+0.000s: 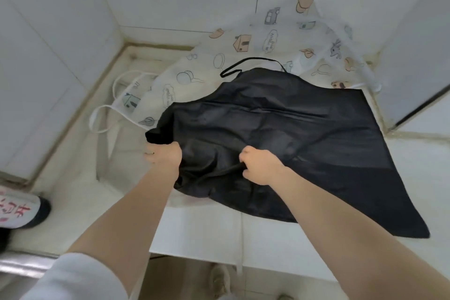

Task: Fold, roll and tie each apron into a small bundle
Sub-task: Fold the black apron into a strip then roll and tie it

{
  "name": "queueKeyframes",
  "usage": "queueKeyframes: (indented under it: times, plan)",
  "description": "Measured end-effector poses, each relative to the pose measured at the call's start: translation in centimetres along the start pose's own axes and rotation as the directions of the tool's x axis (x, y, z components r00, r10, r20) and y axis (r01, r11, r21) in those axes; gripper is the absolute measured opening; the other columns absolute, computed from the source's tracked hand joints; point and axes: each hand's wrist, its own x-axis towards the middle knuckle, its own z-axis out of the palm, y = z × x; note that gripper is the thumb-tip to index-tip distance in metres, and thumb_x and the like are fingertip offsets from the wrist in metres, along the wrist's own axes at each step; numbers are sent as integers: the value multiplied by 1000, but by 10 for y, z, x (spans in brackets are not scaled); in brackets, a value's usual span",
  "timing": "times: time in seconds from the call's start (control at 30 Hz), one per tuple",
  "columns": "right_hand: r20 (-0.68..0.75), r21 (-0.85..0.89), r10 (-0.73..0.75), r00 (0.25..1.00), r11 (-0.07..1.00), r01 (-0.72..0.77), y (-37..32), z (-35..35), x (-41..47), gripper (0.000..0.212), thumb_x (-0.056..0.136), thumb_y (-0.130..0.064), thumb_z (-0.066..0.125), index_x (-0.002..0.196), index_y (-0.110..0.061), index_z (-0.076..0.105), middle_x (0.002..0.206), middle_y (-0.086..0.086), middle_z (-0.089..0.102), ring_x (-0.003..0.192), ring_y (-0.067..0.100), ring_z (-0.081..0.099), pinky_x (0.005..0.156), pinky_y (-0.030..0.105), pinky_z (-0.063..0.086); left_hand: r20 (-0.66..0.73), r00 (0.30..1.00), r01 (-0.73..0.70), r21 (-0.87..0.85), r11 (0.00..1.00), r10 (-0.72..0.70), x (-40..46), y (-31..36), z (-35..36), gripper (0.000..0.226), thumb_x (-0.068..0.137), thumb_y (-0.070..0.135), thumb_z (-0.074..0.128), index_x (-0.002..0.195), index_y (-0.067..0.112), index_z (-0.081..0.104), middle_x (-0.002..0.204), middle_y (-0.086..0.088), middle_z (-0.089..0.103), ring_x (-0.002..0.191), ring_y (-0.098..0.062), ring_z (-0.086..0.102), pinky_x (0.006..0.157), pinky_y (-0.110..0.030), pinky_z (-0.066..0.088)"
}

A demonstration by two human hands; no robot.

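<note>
A black apron (292,134) lies spread across the white countertop (73,190), its neck loop (253,61) pointing to the back wall. My left hand (165,156) grips its bunched left edge. My right hand (258,163) grips a gathered fold near the middle of the near side. Under the black apron lies a white apron (243,46) printed with cartoon houses and animals, its white straps (104,114) looping out at the left.
White tiled walls close in at the left, back and right. A dark-capped bottle with red characters (22,212) stands at the left counter edge. A metal rim (19,265) shows at the lower left. The counter's front edge runs below the black apron.
</note>
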Motion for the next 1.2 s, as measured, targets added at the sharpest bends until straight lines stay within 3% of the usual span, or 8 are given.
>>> queueKeyframes:
  times: [0.17,0.37,0.5,0.67,0.9,1.0,1.1,1.2]
  plan:
    - [20,280,218,976,936,-215,15,-8,3,18,91,-29,49,80,-14,48,94,4,54,96,26,54,75,31,39,469,879,280,-375,884,-80,13,4,-8,25,77,14,56,101,7,57,90,-10,60,75,-24,59,64,-30,45]
    - [112,568,372,921,737,-367,30,-13,4,15,86,-24,54,77,-14,50,85,5,60,81,23,57,70,31,42,721,668,312,-495,811,182,-11,29,-14,18,91,15,47,96,18,64,88,2,71,73,-16,66,66,-29,48]
    - [170,546,326,930,755,-365,27,-21,4,18,94,-16,44,102,-6,56,105,13,56,92,27,57,80,33,42,649,737,205,-481,852,189,-16,51,-18,25,96,28,46,112,13,60,106,-3,67,94,-22,63,86,-36,48]
    - [164,429,324,932,827,-364,16,-36,4,34,99,-7,35,131,-3,46,135,16,43,122,30,44,97,27,34,185,810,-586,222,779,556,9,69,-37,34,97,33,42,113,4,51,107,-16,61,100,-34,56,82,-36,41]
    - [104,324,269,958,901,-288,24,-29,13,33,94,-38,50,103,-9,62,110,8,62,105,26,57,84,31,44,221,847,-340,925,172,484,21,47,-43,78,89,22,49,147,11,-2,149,-22,18,138,-38,19,111,-51,17]
    - [54,262,252,966,930,-257,23,-26,18,23,92,-33,54,105,-13,59,108,5,60,100,25,58,80,32,46,458,600,-635,772,42,655,-1,45,-11,86,85,28,53,149,17,-4,156,-12,-5,143,-34,-4,114,-51,-4]
    - [24,226,118,993,967,-121,27,-30,24,21,87,-29,61,105,-18,60,107,1,62,100,21,57,82,32,46,780,279,-933,359,-34,560,-27,43,34,48,94,36,45,138,18,37,142,-3,33,133,-23,28,110,-37,24]
    - [215,474,-101,971,880,-14,40,-48,23,21,82,-39,68,97,-24,63,95,-8,63,90,11,57,80,25,44,915,316,-928,242,282,253,-38,40,65,38,93,49,46,114,19,55,118,-1,47,108,-19,48,96,-36,42]
